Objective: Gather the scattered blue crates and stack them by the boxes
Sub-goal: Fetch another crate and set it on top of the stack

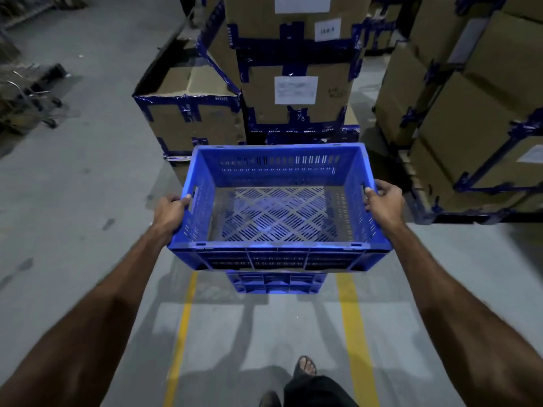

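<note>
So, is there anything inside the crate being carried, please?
No, the blue crate held by the left hand and right hand shows only its bare slotted floor.

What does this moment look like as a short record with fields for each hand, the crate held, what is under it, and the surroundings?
left hand: left hand grips the left handle slot of the held crate
right hand: right hand grips the right handle slot
held crate: blue slotted crate, empty, level, off the floor
below it: lower blue crate, mostly hidden
ahead: taped cardboard boxes, stacked
floor: grey concrete with yellow lines
</note>
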Action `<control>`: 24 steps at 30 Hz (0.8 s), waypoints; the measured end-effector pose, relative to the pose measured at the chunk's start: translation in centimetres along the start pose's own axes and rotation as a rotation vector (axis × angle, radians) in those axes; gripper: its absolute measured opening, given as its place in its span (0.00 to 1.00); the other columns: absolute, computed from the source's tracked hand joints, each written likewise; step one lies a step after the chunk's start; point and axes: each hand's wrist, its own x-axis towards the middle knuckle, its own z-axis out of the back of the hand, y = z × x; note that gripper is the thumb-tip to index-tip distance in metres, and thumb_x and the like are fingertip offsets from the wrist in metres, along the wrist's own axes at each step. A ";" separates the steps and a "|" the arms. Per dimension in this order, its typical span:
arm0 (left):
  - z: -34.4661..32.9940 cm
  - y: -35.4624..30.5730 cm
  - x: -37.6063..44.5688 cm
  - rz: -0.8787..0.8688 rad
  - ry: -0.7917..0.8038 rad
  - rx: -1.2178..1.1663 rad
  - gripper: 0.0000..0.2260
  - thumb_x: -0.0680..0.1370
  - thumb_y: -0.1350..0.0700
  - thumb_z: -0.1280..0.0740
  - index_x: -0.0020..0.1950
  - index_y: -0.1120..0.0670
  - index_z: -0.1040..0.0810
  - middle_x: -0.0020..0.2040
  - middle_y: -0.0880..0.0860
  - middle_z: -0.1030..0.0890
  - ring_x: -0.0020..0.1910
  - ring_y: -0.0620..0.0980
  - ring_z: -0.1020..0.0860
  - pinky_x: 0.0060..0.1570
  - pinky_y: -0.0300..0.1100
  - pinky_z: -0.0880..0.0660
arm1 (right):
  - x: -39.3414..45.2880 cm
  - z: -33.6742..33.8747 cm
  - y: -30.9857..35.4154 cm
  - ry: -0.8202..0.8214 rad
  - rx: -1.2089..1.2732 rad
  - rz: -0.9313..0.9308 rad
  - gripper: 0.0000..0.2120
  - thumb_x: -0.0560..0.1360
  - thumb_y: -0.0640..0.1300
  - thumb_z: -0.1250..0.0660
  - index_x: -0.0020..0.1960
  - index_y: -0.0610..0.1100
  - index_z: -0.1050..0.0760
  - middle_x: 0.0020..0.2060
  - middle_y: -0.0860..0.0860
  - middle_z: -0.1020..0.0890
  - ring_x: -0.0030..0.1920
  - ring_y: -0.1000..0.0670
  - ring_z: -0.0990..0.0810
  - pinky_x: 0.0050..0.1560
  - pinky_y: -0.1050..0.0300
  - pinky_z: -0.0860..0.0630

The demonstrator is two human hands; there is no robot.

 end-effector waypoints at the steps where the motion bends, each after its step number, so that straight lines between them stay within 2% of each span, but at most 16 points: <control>1: 0.0 -0.4 0.4 -0.001 -0.007 0.003 0.15 0.75 0.44 0.29 0.42 0.57 0.20 0.45 0.63 0.15 0.46 0.63 0.15 0.52 0.64 0.19 | 1.0 -0.4 0.1 0.010 -0.005 -0.009 0.13 0.77 0.48 0.33 0.59 0.47 0.18 0.37 0.50 0.16 0.31 0.54 0.20 0.39 0.51 0.18; 3: -0.1 -1.4 1.1 -0.009 -0.034 0.022 0.14 0.77 0.47 0.30 0.42 0.57 0.21 0.44 0.62 0.16 0.46 0.63 0.16 0.52 0.63 0.19 | 3.1 -1.4 0.0 0.036 -0.010 -0.019 0.18 0.74 0.52 0.34 0.62 0.49 0.18 0.40 0.50 0.15 0.33 0.53 0.19 0.42 0.48 0.16; 7: -0.4 -2.6 3.0 -0.003 -0.086 0.063 0.16 0.78 0.46 0.31 0.42 0.58 0.20 0.45 0.62 0.15 0.45 0.62 0.16 0.52 0.62 0.19 | 5.4 -3.4 1.3 0.074 0.007 -0.020 0.17 0.77 0.50 0.33 0.64 0.48 0.20 0.48 0.46 0.14 0.43 0.49 0.15 0.45 0.49 0.16; 12: -1.4 -3.9 5.3 -0.005 -0.114 0.125 0.15 0.81 0.48 0.32 0.46 0.60 0.19 0.48 0.63 0.16 0.48 0.63 0.17 0.54 0.59 0.20 | 7.5 -6.0 1.8 0.095 0.041 -0.016 0.13 0.79 0.42 0.35 0.62 0.45 0.18 0.45 0.47 0.15 0.41 0.50 0.19 0.41 0.54 0.21; 15: -2.2 -4.1 7.3 -0.004 -0.113 0.158 0.15 0.82 0.48 0.33 0.48 0.61 0.18 0.48 0.64 0.16 0.48 0.64 0.18 0.52 0.56 0.21 | 8.6 -7.5 1.4 0.103 0.055 -0.037 0.13 0.80 0.40 0.36 0.62 0.44 0.19 0.46 0.47 0.15 0.41 0.49 0.18 0.43 0.51 0.19; 19: -3.7 -3.9 10.4 0.003 -0.096 0.180 0.14 0.83 0.50 0.33 0.49 0.61 0.18 0.48 0.65 0.17 0.49 0.64 0.18 0.51 0.55 0.23 | 10.1 -9.3 0.8 0.101 0.029 -0.074 0.15 0.80 0.40 0.35 0.65 0.43 0.20 0.48 0.46 0.15 0.42 0.49 0.18 0.40 0.56 0.22; 21: -4.4 -4.0 11.8 -0.001 -0.089 0.192 0.14 0.83 0.50 0.34 0.49 0.61 0.19 0.48 0.64 0.17 0.48 0.64 0.19 0.49 0.54 0.25 | 11.1 -10.2 0.5 0.083 0.016 -0.101 0.16 0.78 0.44 0.35 0.64 0.44 0.19 0.48 0.45 0.14 0.44 0.46 0.16 0.42 0.53 0.19; 24: -4.9 -4.3 14.0 -0.002 -0.091 0.181 0.13 0.82 0.50 0.33 0.49 0.60 0.19 0.48 0.63 0.18 0.49 0.63 0.19 0.48 0.51 0.26 | 12.7 -11.4 0.7 0.060 -0.003 -0.122 0.18 0.75 0.48 0.35 0.63 0.47 0.19 0.49 0.45 0.13 0.48 0.43 0.14 0.51 0.43 0.16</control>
